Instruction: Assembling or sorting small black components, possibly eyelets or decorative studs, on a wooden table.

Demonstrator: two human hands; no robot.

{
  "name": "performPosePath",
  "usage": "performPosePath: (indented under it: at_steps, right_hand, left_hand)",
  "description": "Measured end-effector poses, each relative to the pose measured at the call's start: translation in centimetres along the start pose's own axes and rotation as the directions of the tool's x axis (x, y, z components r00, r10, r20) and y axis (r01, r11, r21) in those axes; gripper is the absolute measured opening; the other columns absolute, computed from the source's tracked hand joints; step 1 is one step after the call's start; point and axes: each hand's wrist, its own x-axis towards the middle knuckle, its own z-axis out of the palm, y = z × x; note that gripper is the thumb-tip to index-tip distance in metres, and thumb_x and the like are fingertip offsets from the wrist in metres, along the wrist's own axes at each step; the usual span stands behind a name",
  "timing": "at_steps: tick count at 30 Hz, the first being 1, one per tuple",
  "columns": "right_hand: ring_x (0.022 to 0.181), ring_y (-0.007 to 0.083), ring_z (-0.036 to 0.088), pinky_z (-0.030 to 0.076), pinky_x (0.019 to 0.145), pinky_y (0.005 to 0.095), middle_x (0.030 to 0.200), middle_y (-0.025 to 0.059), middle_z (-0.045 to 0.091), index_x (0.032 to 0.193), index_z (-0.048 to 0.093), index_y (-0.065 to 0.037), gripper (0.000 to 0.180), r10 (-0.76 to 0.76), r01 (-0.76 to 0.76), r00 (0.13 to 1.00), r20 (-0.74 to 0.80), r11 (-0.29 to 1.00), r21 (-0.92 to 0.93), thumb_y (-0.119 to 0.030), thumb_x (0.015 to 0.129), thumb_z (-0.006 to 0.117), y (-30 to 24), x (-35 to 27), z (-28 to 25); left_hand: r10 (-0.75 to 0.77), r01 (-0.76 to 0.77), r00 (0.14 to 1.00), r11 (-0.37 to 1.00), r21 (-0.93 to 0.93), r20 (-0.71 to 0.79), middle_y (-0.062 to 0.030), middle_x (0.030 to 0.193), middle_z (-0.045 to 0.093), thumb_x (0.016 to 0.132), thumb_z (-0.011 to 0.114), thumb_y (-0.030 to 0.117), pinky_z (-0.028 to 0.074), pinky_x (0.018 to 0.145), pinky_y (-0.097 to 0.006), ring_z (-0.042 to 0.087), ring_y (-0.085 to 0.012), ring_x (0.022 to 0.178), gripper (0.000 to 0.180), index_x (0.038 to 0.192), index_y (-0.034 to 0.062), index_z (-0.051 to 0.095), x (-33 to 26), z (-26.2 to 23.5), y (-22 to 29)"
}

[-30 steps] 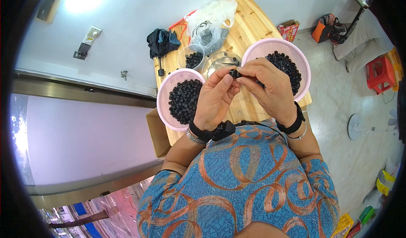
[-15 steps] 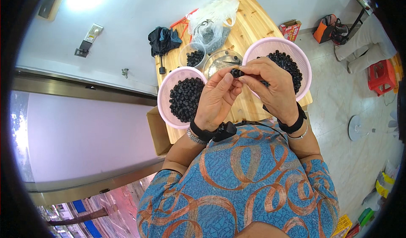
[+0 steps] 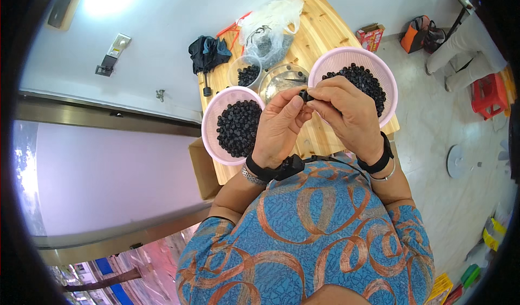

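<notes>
Both my hands meet over the wooden table, fingertips pinched on one small black round part [image 3: 305,95]. My left hand [image 3: 283,122] grips it from the left, and my right hand [image 3: 346,110] from the right, covering much of it. To the left stands a pink basket [image 3: 208,137] filled with small black parts [image 3: 238,127]. A second pink basket [image 3: 391,77], partly behind my right hand, holds more black parts [image 3: 368,84]. Just beyond my fingers lies a round clear tray [image 3: 271,83] with a dark pointed tool, perhaps tweezers [image 3: 295,80], and a few black bits.
A clear tub [image 3: 235,69] of black parts and a plastic bag [image 3: 276,20] sit on the wooden table [image 3: 325,20]. A folded black umbrella [image 3: 208,56] is at its left edge. A cardboard box [image 3: 205,169] stands lower left. At right, another person's legs [image 3: 466,61] are near a red stool [image 3: 489,96].
The small black part has turned between my fingertips, and my right fingers cover more of it. Both hands stay in nearly the same place.
</notes>
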Motion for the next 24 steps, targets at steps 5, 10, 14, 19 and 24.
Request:
performPosePath:
  at_steps: [5, 10, 14, 19, 24]
  right_hand:
    - [0.071, 0.0236, 0.060, 0.049, 0.059, 0.0295, 0.084, 0.0089, 0.060, 0.088, 0.061, -0.003, 0.015, -0.005, 0.005, 1.000, 0.014, 1.000, -0.025, -0.006, 0.074, 0.063, 0.1, -0.1, -0.3]
    - [0.071, 0.0247, 0.060, 0.049, 0.059, 0.0302, 0.084, 0.0093, 0.060, 0.088, 0.060, -0.003, 0.014, -0.015, 0.016, 1.000, 0.027, 0.999, -0.039, -0.006, 0.075, 0.063, 0.0, 0.1, -0.5]
    - [0.073, 0.0260, 0.060, 0.049, 0.060, 0.0310, 0.083, 0.0105, 0.060, 0.086, 0.059, -0.002, 0.012, -0.003, 0.007, 0.997, 0.076, 0.998, -0.057, -0.005, 0.075, 0.062, -0.3, 0.3, -0.6]
    - [0.073, 0.0271, 0.060, 0.049, 0.061, 0.0315, 0.083, 0.0113, 0.059, 0.087, 0.059, -0.002, 0.012, -0.010, 0.018, 0.995, 0.101, 0.997, -0.076, -0.005, 0.075, 0.061, -0.6, 0.7, -0.6]
    - [0.065, 0.0176, 0.058, 0.047, 0.058, 0.0257, 0.078, 0.0082, 0.058, 0.088, 0.060, 0.000, 0.018, 0.127, -0.147, 0.984, 0.126, 0.976, 0.162, -0.007, 0.073, 0.067, 0.3, 0.6, -0.7]
  left_hand:
    - [0.004, -0.004, 1.000, 1.000, 0.026, -0.001, -0.0048, 0.098, 0.061, 0.089, 0.052, 0.010, 0.049, 0.075, -0.024, 0.059, -0.0120, 0.084, 0.022, 0.109, 0.0019, 0.054, 0.1, -0.1, -0.3]
    - [0.005, -0.006, 1.000, 0.999, 0.041, 0.026, -0.0054, 0.097, 0.061, 0.089, 0.053, 0.010, 0.049, 0.076, -0.025, 0.059, -0.0123, 0.084, 0.022, 0.109, 0.0015, 0.055, 0.3, -0.5, -0.3]
    - [0.048, -0.049, 0.999, 0.994, 0.101, 0.013, -0.0063, 0.097, 0.061, 0.088, 0.054, 0.009, 0.049, 0.075, -0.025, 0.059, -0.0124, 0.083, 0.022, 0.108, 0.0004, 0.055, 0.2, -0.3, -0.3]
    - [0.161, -0.151, 0.987, 0.925, 0.347, 0.000, -0.0084, 0.096, 0.062, 0.087, 0.056, 0.007, 0.050, 0.073, -0.024, 0.060, -0.0126, 0.080, 0.021, 0.105, -0.0023, 0.056, 0.0, 0.2, 0.1]
    - [0.064, -0.063, 0.998, 0.956, 0.286, 0.007, -0.0081, 0.094, 0.062, 0.088, 0.054, 0.009, 0.049, 0.074, -0.024, 0.059, -0.0120, 0.080, 0.022, 0.107, -0.0023, 0.056, 0.0, 0.1, 0.6]
